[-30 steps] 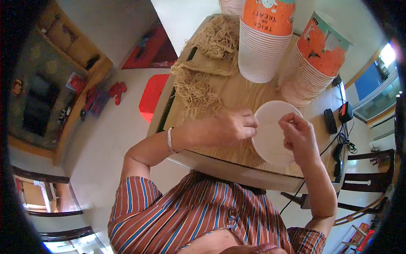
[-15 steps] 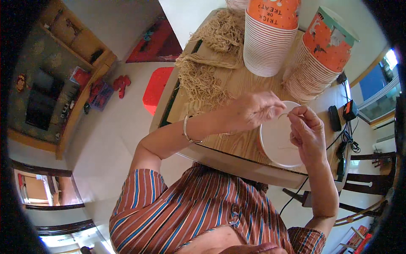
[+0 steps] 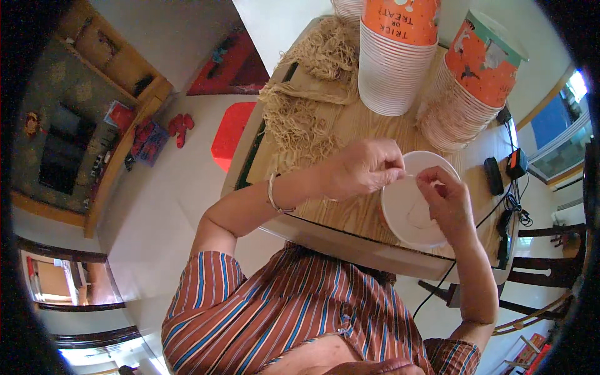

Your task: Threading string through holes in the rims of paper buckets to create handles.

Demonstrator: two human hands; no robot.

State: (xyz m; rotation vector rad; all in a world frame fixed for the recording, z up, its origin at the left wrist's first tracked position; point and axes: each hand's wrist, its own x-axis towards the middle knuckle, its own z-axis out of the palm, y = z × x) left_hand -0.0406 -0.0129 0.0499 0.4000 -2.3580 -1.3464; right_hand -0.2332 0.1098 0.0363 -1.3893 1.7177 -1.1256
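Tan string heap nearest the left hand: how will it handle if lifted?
The tan string heap is probably floppy: its strands curl and lie loosely. It may snag, since strands loop across each other. It is likely light for its bulk, being thin strands.

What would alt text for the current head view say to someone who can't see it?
A person's left hand and right hand pinch a thin string between them over an open cup on a wooden table. Beyond them are tan string heaps at left and tall cup stacks at right.
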